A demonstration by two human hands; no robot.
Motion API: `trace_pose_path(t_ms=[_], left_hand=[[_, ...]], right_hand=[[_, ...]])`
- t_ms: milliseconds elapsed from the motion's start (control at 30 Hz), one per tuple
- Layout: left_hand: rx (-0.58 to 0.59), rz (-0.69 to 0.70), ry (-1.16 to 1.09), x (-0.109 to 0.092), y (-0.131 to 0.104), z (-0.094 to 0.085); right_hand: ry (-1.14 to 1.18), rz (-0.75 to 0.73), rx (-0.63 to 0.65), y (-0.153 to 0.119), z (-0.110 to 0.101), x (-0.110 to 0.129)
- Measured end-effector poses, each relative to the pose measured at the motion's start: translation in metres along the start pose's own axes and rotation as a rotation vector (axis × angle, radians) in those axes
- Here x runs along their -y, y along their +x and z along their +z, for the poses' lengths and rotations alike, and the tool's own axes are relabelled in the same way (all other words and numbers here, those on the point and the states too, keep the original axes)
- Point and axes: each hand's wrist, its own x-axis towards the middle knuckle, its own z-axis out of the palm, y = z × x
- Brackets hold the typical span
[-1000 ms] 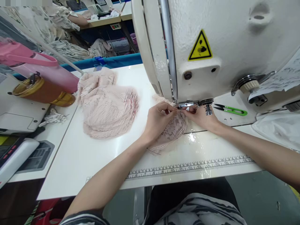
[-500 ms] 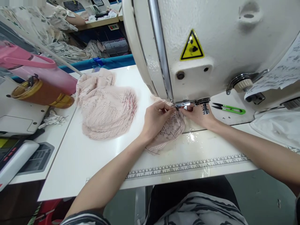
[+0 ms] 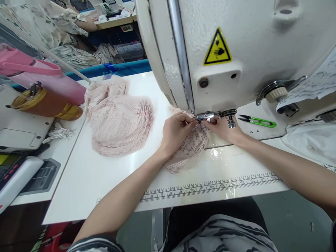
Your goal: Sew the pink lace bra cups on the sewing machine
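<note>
1. Sewing machine (image 3: 249, 45), white: overhangs the lace piece (image 3: 193, 147) on the table (image 3: 86, 175).
2. Lace pile (image 3: 118, 127), pink: at left; pink bottle (image 3: 52, 78) beyond.
3. Green-handled snips (image 3: 262, 121): just beside the right hand (image 3: 225, 129).
4. Left hand (image 3: 175, 132): angled inward, pinching the lace piece.
5. Right hand: thumb toward lace, fingers partly hidden; grip, cannot tell.

both forearms (image 3: 132, 187) angled inward; the left hand (image 3: 173, 132) was in a pinch, the right hand (image 3: 226, 130) curled close beside it.

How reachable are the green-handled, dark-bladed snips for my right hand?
Likely yes: the snips lie uncovered just right of your right hand, though it is currently busy at the pale pink lace fabric.
</note>
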Motion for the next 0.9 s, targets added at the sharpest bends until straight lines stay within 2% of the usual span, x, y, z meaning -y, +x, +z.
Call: trace_pose_path(t_ms=[200, 400, 567, 700, 767, 900], left_hand=[[-0.033, -0.005, 0.031, 0.001, 0.001, -0.002], [-0.135, 0.023, 0.101, 0.003, 0.005, -0.004], [-0.151, 0.008, 0.098, 0.005, 0.009, -0.004], [-0.179, 0.027, 0.14, -0.004, 0.011, -0.021], [-0.115, 0.049, 0.189, -0.013, 0.01, -0.033], [0.173, 0.092, 0.361, -0.033, -0.007, -0.048]], right_hand=[[-0.015, 0.006, 0.004, 0.001, 0.002, -0.003], [0.072, -0.027, 0.0, 0.002, -0.002, -0.007], [0.101, -0.033, 0.065, 0.004, -0.016, -0.002], [0.076, -0.042, 0.174, 0.004, -0.029, 0.004], [0.042, -0.041, 0.258, 0.003, -0.036, 0.007], [-0.098, -0.063, 0.357, 0.001, -0.048, 0.015]])
